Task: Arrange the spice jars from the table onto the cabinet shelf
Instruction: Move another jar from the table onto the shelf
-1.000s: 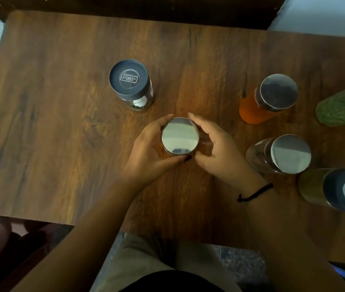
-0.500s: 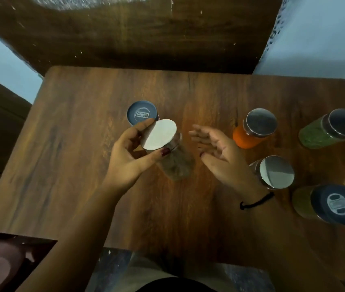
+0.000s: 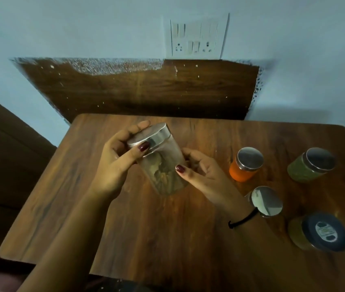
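Left grip and right grip hold a clear, steel-lidded jar of leaves above the brown wooden worktop; four more jars wait there, shelf unseen.

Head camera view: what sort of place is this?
Likely a home room, maybe a kitchen corner: a wooden table, an orange spice jar among others, and a wall switchboard with sockets.

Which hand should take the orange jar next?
Probably right. The right hand is nearest the orange jar; the left hand, farther away, grips the lid of the clear jar.
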`<state>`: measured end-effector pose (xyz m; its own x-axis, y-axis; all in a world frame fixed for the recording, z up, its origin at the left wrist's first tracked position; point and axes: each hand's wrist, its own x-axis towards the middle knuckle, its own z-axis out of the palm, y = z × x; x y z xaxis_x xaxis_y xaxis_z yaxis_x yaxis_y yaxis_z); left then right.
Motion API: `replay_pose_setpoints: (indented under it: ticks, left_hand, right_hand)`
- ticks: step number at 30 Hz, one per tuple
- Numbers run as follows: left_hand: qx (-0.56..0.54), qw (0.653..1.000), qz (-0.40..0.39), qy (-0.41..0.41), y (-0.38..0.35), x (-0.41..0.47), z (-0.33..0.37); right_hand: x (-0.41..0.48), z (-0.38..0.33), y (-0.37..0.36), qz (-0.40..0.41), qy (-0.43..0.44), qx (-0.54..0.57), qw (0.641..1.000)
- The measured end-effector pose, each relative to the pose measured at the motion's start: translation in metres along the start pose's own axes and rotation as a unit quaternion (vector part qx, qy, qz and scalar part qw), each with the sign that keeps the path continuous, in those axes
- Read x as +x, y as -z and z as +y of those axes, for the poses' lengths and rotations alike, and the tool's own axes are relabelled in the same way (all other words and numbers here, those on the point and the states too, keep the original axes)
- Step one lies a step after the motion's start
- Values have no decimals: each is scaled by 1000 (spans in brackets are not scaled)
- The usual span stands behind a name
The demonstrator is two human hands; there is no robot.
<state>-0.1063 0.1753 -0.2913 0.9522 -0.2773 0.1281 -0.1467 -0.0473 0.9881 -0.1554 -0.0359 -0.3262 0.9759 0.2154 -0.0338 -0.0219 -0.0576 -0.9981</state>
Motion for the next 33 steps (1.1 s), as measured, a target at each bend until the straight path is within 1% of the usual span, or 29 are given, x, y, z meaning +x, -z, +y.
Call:
replay_pose_setpoints:
  ticks: [7,12,15,17,19,21,23,26,28,31,33]
  left_hand:
    - [-1,999,-7,-37,-6,9,31]
    - [-29,999,-5,-39,-16,12,45]
    - [-34,999,-2,-36,-23,12,53]
    - [-74,997,1,-25,-30,11,59]
    - [-130,991,18,11,-39,9,64]
    - [-148,988,23,43,-50,6,66]
    - [-163,985,12,53,-63,2,66]
    - [-177,983,-10,43,-82,-2,77]
    - [-187,982,-8,27,-90,-2,83]
    - [-212,977,9,16,-95,0,92]
    - [-228,973,19,13,-95,1,98]
  right_hand:
    - [3,-35,-2,10,24,71,997]
    - [-1,-46,-2,-5,21,148,989]
    - [-3,-53,0,-17,31,174,984]
    - [-4,-59,3,-18,40,209,977]
    - [-4,-67,5,-4,48,254,966]
    - [-3,-76,7,15,65,286,956]
    - [-2,-84,8,26,90,296,950]
    - [-2,-94,11,49,117,282,951]
    - [-3,-100,11,65,130,253,956]
    - [-2,-105,9,111,156,175,966]
    - [-1,-108,7,150,174,118,966]
